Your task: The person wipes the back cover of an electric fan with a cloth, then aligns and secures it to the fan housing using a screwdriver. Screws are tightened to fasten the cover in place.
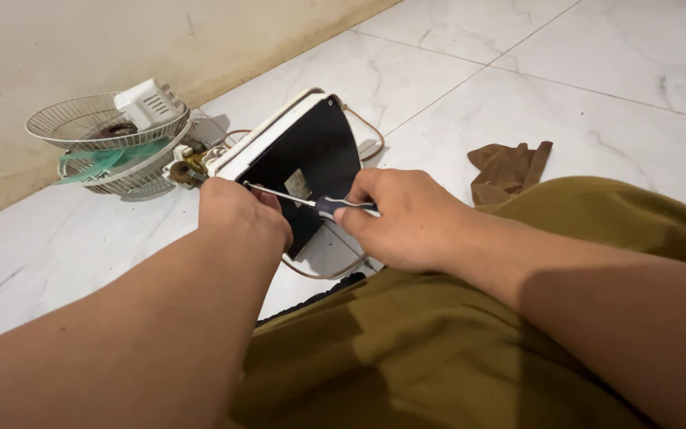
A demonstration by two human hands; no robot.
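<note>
Meanwhile, left hand (241, 213) grips the tilted fan base (299, 163) while right hand (402, 218) pinches a screwdriver (311, 201).

2 hands: left hand (241, 214), right hand (402, 216). 1 screwdriver (311, 202). 1 black-and-white fan base (299, 159). 2 wire fan grilles (101, 127). 1 green fan blade (101, 161). 1 white motor housing (151, 103). 1 brown cord (367, 135). 1 brown cloth (508, 168).

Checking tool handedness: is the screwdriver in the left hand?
No, the right hand holds the screwdriver; the left hand steadies the fan base.
</note>
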